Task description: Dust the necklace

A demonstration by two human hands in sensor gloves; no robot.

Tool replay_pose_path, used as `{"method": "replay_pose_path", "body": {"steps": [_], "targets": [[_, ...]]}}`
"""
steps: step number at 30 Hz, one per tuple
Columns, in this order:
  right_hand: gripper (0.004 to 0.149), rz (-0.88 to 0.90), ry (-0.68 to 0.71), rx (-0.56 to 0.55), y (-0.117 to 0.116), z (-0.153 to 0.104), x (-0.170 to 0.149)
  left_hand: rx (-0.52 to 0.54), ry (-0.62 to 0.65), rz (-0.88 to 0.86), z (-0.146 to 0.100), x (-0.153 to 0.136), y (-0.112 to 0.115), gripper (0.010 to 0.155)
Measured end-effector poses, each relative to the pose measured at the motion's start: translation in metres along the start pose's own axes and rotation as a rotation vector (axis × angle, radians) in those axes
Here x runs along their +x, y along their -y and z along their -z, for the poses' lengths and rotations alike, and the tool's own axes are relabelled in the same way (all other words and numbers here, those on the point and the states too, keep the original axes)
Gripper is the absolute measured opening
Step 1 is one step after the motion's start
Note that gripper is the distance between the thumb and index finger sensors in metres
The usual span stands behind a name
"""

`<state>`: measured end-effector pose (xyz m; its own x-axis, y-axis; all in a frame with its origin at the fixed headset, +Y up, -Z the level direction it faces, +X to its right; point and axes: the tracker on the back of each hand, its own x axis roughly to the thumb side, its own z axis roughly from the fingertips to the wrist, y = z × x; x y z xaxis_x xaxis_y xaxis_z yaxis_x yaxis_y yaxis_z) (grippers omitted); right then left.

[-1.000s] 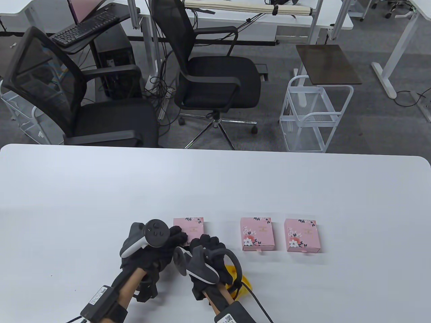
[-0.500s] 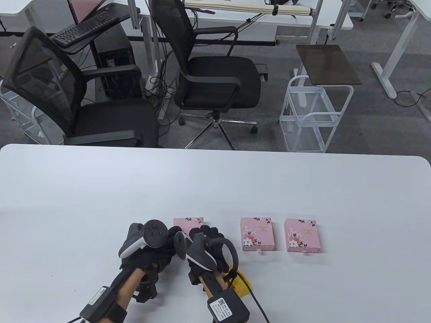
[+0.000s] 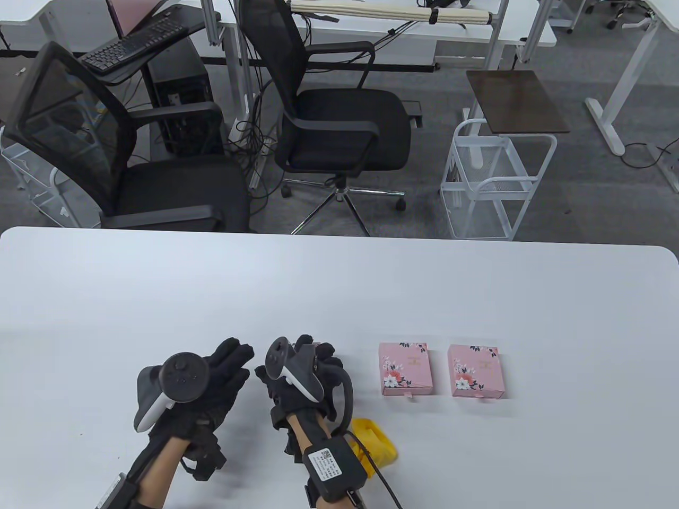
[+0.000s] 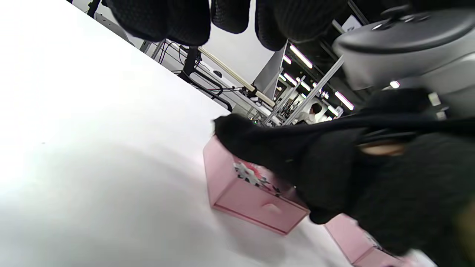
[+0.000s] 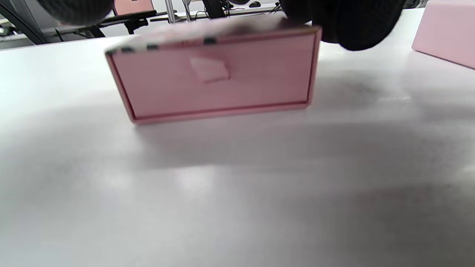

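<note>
No necklace is in sight. Three pink flowered drawer boxes lie in a row on the white table. My right hand lies over the leftmost box and grips it from above, hiding it in the table view. That box shows in the left wrist view and in the right wrist view, drawer closed, pull tab facing me. My left hand is open with fingers spread, just left of the box, holding nothing. A yellow cloth lies on the table behind my right wrist.
The two other pink boxes, the middle one and the right one, lie closed to the right. Office chairs and a white wire cart stand beyond the table's far edge.
My left hand has come off the leftmost box, moved left and opened. My right hand has moved forward off the yellow cloth onto that box.
</note>
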<state>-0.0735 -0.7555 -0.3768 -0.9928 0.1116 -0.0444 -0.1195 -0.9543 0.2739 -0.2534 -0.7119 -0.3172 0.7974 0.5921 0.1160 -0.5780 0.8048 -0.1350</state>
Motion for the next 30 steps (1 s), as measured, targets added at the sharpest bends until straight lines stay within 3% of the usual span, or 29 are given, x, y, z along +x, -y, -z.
{"method": "replay_pose_path", "body": {"steps": [2, 7, 12, 16, 21, 24, 26, 30], "targets": [[0.100, -0.028, -0.020, 0.044, -0.005, 0.001, 0.003, 0.019, 0.003, -0.038, -0.003, -0.002, 0.002, 0.052], [0.099, 0.005, -0.029, 0.028, -0.002, 0.000, 0.002, 0.042, 0.017, -0.048, -0.008, 0.001, 0.004, 0.052], [0.099, 0.089, 0.003, -0.034, 0.028, -0.013, -0.018, 0.074, 0.004, -0.055, -0.009, -0.004, 0.004, 0.052], [0.099, 0.123, 0.010, -0.105, 0.078, -0.039, -0.064, 0.076, 0.009, -0.046, -0.009, -0.003, 0.006, 0.052], [0.099, 0.159, -0.048, -0.167, 0.109, -0.071, -0.137, 0.077, 0.025, -0.009, -0.012, 0.003, 0.010, 0.055], [0.099, 0.171, -0.099, -0.170, 0.106, -0.088, -0.177, 0.074, 0.034, 0.004, -0.013, 0.006, 0.012, 0.056], [0.100, 0.159, -0.142, -0.137, 0.092, -0.099, -0.206, 0.076, 0.043, 0.015, -0.014, 0.008, 0.013, 0.057], [0.099, 0.143, -0.185, -0.069, 0.060, -0.110, -0.235, 0.080, 0.055, 0.026, -0.017, 0.012, 0.013, 0.057]]}}
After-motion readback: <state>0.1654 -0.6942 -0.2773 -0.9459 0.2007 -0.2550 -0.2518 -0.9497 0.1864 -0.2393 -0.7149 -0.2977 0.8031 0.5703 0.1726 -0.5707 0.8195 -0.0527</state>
